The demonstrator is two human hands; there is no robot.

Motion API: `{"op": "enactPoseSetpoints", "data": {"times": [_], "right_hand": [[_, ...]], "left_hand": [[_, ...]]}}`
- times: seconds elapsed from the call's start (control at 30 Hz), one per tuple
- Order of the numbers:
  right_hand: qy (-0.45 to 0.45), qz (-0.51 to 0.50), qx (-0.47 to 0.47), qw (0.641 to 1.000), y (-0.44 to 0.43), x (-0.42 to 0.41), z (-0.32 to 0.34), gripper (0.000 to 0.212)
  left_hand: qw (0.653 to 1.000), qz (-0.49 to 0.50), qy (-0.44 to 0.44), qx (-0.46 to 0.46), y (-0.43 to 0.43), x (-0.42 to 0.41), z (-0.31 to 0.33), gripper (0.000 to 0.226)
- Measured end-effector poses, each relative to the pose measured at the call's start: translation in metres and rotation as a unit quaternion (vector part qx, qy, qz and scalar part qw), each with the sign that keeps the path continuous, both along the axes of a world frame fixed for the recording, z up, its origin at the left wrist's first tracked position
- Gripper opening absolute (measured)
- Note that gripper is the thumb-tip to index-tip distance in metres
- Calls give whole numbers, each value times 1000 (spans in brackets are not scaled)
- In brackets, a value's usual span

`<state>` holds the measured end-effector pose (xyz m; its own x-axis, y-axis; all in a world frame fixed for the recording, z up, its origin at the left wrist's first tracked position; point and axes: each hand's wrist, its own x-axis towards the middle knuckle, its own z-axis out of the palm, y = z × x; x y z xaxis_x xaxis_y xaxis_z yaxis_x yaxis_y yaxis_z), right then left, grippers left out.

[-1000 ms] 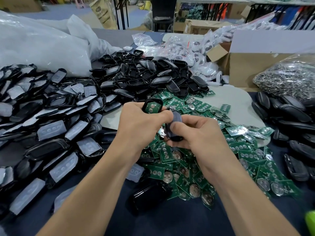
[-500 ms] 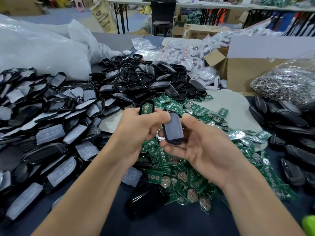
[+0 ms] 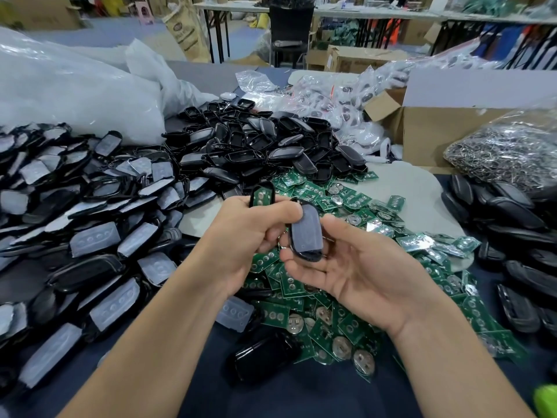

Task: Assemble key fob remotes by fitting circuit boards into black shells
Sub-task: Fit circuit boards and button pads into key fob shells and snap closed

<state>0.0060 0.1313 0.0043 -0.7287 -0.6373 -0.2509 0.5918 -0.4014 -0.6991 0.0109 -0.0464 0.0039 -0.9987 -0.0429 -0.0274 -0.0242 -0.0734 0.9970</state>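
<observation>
My left hand [image 3: 241, 236] grips a black shell with a green circuit board [image 3: 261, 196] seated in it, held upright above my fist. Its thumb also reaches across to a second black shell half [image 3: 306, 233], which shows its smooth grey back. That half lies across the fingers of my right hand [image 3: 358, 267], palm up, with fingers and thumb lightly curled around its sides. Both hands hover over a heap of loose green circuit boards [image 3: 340, 315] with round battery contacts.
Black shells with clear button pads [image 3: 90, 224] are piled on the left, empty black shells [image 3: 265, 149] behind. More black covers [image 3: 512, 224] lie at right, a bag of metal rings [image 3: 506, 152] and a cardboard box [image 3: 434, 128] beyond. A single black shell [image 3: 265, 357] lies near the table's front.
My right hand has turned palm up and loosened, exposing the grey back of the shell half. The left hand keeps the board-fitted shell upright; both hands stay together above the boards.
</observation>
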Motion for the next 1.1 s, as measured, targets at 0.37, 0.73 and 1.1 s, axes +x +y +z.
{"op": "enactPoseSetpoints", "data": {"times": [0.37,0.73,1.1], "right_hand": [[24,45,-60,997,4,-2,-1,36],[-26,-158,-85,983,3,-6,-3,51],[121,-156,74,978,-8,-4,-8,25]], "left_hand": [[999,-32,-17,-11,-3,0,2,42],[995,76,-35,49,2,1,2,33],[996,74,0,-49,17,6,7,33]]}}
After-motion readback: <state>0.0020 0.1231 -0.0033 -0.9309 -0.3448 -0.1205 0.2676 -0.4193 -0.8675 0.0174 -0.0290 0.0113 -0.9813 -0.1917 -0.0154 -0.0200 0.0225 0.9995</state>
